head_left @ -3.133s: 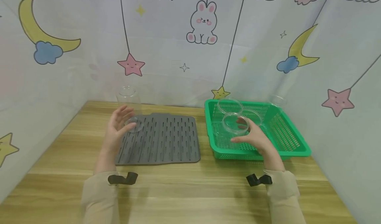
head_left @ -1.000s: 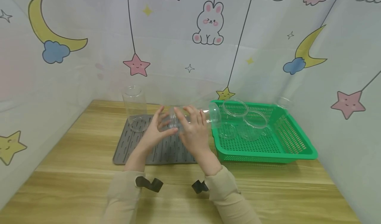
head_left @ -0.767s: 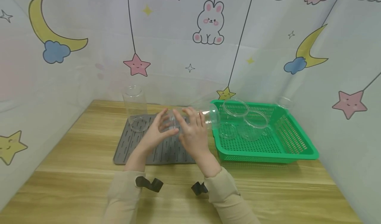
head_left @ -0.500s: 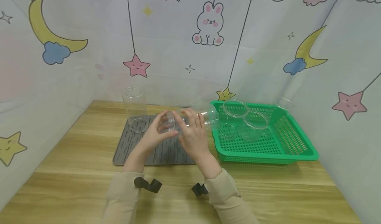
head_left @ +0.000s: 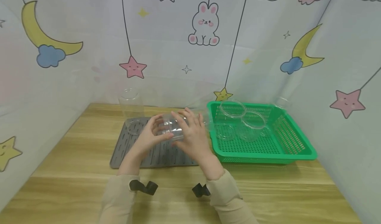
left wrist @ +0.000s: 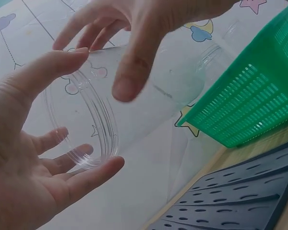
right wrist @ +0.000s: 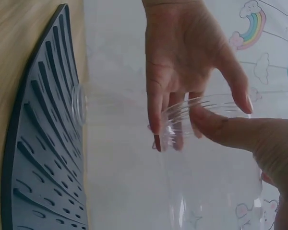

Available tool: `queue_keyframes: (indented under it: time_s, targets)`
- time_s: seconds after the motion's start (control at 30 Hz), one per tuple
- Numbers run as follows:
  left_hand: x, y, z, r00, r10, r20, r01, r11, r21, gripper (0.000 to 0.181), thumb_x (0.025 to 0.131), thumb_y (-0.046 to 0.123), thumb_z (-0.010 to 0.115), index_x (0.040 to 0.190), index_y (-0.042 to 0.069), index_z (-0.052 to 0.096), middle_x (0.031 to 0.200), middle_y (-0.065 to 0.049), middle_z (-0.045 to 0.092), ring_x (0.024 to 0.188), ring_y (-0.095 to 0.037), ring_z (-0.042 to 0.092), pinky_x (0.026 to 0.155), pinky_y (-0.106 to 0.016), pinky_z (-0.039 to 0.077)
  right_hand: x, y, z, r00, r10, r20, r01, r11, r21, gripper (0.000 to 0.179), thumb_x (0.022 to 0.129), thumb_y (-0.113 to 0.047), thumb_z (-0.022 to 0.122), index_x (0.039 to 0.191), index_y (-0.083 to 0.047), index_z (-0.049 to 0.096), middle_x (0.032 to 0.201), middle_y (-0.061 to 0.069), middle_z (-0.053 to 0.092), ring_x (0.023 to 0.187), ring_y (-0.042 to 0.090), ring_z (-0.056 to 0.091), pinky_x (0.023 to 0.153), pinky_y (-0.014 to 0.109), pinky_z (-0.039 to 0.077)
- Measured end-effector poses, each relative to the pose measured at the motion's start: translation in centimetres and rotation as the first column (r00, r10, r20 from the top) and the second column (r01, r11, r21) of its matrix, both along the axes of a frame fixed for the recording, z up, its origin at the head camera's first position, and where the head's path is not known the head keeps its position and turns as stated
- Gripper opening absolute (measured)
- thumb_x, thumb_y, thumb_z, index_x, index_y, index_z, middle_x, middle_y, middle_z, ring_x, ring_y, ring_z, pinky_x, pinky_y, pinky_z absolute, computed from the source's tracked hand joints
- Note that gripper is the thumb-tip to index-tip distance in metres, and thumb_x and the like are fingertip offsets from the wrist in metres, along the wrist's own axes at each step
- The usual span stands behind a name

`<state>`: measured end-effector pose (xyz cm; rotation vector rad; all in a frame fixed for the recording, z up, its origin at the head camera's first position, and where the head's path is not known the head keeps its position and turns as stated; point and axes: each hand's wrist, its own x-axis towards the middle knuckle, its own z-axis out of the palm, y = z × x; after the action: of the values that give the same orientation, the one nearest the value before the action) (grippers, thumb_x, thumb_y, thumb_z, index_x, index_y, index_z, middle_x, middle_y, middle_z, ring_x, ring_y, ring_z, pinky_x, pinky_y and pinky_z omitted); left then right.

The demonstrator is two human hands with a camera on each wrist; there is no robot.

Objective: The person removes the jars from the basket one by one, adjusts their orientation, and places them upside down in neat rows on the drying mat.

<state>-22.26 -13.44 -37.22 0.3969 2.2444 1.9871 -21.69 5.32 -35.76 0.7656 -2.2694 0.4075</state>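
Held jar (left wrist: 149, 110): clear, on its side in the air over the grey mat (head_left: 160, 158), between the two hands; its ridged mouth faces the left hand (head_left: 150, 136), its body lies in the right hand (head_left: 193, 131), and its far end points toward the green basket (head_left: 263, 156).
Cloth backdrop (head_left: 166, 35): white, printed with moons, clouds, stars and a winking bunny hung on drawn strings.
Worktop (head_left: 175, 197): wood-grained, running under the mat and the basket.
Green basket: plastic, with pierced walls and floor, on the right side of the worktop.
Grey mat: slotted and ridged, flat on the worktop to the left of the basket.
Sleeves (head_left: 227, 192): beige, cuffs ending at the wrists.
Standing jar (head_left: 131, 108): clear, on end at the mat's back left corner, well apart from the hands.
Basket jars: two clear ones, a back one (head_left: 229, 121) and a front one (head_left: 251, 128), side by side in the left half of the basket, round rims up.
Right hand: wrapped about the jar's body, fingers over the top.
Left hand: curved round the jar's mouth, thumb and fingers at opposite sides of the rim.
Wrist mounts (head_left: 144, 187): black, one at each cuff.
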Motion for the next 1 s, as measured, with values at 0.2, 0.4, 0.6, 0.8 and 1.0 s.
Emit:
queue_keyframes:
  time_s: [0.2,0.4,0.6,0.8,1.0]
  targets:
    - [0.2,-0.8,0.2,0.999,0.048,-0.006,-0.048,0.999,0.009,0.089,0.087,0.021,0.073,0.155,0.016,0.015,0.159,-0.012,0.022,0.144,-0.035,0.031,0.112,-0.067,0.025,0.0,1.4,1.3,0.994,0.095,-0.054,-0.106,0.959,-0.263,0.1,0.051,-0.031,0.093,0.137,-0.005,0.049,0.135,0.015,0.054,0.134,0.038,0.043,0.113,0.069,0.019]
    - [0.1,-1.3,0.4,0.997,0.073,-0.038,-0.071,0.995,0.072,0.086,0.086,0.011,0.072,0.154,0.016,0.019,0.158,-0.012,0.026,0.143,-0.035,0.032,0.112,-0.067,0.024,-0.7,2.9,1.6,0.992,0.121,-0.022,-0.113,0.834,-0.539,0.1,0.058,-0.031,0.089,0.139,0.003,0.043,0.14,0.022,0.048,0.135,0.039,0.04,0.116,0.058,0.027]
    - [0.0,-1.3,0.3,0.994,0.064,-0.089,-0.051,0.989,0.14,0.083,0.086,0.003,0.069,0.152,0.014,0.021,0.156,-0.012,0.03,0.143,-0.032,0.033,0.112,-0.059,0.032,-1.0,3.7,1.5,0.96,0.231,0.16,-0.013,0.605,-0.796,0.111,0.064,-0.062,0.075,0.151,-0.008,0.032,0.154,0.009,0.036,0.144,0.024,0.03,0.119,0.05,0.025]
    - [0.1,-1.3,0.5,0.988,0.048,-0.146,-0.018,0.98,0.198,0.081,0.084,-0.002,0.067,0.15,0.014,0.023,0.157,-0.007,0.03,0.144,-0.032,0.032,0.11,-0.046,0.04,-1.2,4.2,1.5,0.854,0.469,0.224,0.09,0.292,-0.952,0.121,0.063,-0.061,0.081,0.156,-0.018,0.017,0.159,0.0,0.028,0.147,0.018,0.026,0.119,0.049,0.027]
    - [0.2,-1.2,0.8,0.985,0.049,-0.166,-0.008,0.97,0.241,0.084,0.081,-0.007,0.066,0.15,0.014,0.024,0.155,-0.009,0.032,0.142,-0.032,0.035,0.1,-0.025,0.048,-1.5,3.9,1.3,0.744,0.647,0.167,0.146,0.087,-0.985,0.135,0.057,-0.064,0.083,0.157,-0.013,0.006,0.161,0.011,0.021,0.148,0.03,0.023,0.117,0.055,0.028]
